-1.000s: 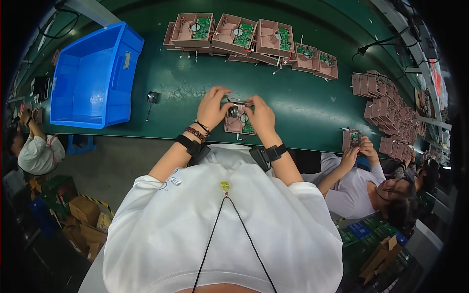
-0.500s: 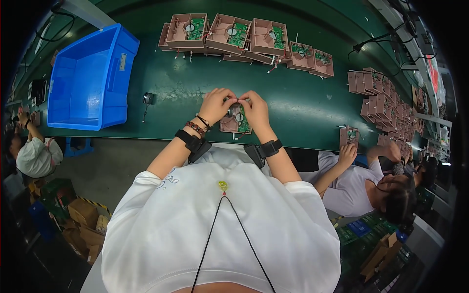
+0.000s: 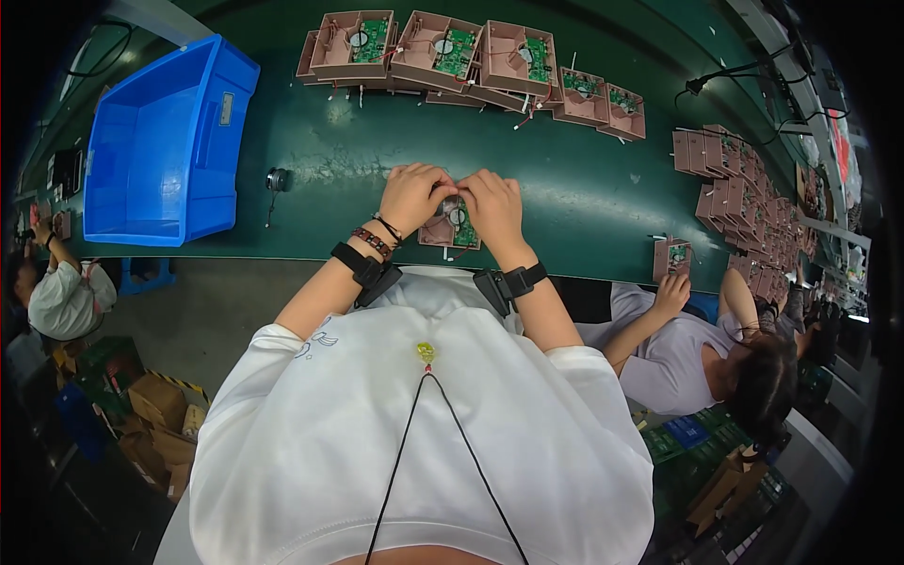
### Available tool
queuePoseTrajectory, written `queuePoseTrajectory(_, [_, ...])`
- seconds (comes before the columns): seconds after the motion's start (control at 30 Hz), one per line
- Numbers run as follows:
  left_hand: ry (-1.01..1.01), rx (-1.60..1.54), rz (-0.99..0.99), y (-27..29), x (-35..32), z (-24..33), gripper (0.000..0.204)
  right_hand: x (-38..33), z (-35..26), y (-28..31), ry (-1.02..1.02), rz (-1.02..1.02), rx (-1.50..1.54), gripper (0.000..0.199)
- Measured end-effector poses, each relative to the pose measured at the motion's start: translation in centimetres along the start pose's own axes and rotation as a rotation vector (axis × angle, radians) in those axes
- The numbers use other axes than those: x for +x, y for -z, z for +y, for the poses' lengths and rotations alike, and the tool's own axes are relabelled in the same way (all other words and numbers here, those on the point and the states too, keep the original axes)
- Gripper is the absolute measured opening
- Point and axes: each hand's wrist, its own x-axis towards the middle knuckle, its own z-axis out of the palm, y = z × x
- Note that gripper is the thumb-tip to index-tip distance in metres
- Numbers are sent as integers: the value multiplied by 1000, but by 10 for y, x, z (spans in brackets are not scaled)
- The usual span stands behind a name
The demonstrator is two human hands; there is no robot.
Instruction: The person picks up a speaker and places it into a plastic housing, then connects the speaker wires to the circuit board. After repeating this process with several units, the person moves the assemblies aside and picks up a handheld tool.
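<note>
Right in front of me on the green workbench lies an open pinkish-brown plastic housing (image 3: 433, 232) with a green circuit board (image 3: 464, 232) in its right part. Over its far edge, my left hand (image 3: 414, 196) is closed, thumb and fingertips pinched together. My right hand (image 3: 492, 209) meets it there, also in a pinch, its fingertips touching or nearly touching the left ones. Whatever lies between the fingertips is too small and covered to make out. The hands hide the housing's far side.
A blue plastic bin (image 3: 155, 160) stands at the left. Near it lies a small dark round part with a wire (image 3: 275, 179). Stacked housings with boards (image 3: 438, 52) line the bench's far side; more stacks (image 3: 730, 202) stand at the right. A co-worker (image 3: 673, 348) handles a housing there.
The whole view has shifted slightly. My hands stay pinched together over the housing, with only small finger movement.
</note>
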Motion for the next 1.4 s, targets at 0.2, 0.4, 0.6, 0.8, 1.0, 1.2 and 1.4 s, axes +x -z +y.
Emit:
queuePoseTrajectory(0.2, [44,65,-35,-6,0,5,18,-1,10,-8,-1,-111,7,12])
queuePoseTrajectory(0.4, [34,44,111,-7,-2,6,27,-6,18,-13,-36,-214,-28,14])
queuePoseTrajectory(0.6, [184,-22,208,-4,-20,-25,29,-27,40,-34,-236,-58,203,14])
queuePoseTrajectory(0.8, [363,-160,78,-8,-43,-38,30,-36,53,-51,-354,-53,289,17])
queuePoseTrajectory(1.0, [338,-157,-55,-15,-48,-31,39,-39,60,-56,-337,-86,342,19])
queuePoseTrajectory(1.2, [356,-86,-147,-17,-47,-24,43,-39,52,-52,-367,-68,366,17])
queuePoseTrajectory(1.4, [393,-107,-168,-16,-48,-25,44,-22,25,-30,-216,-151,-47,14])
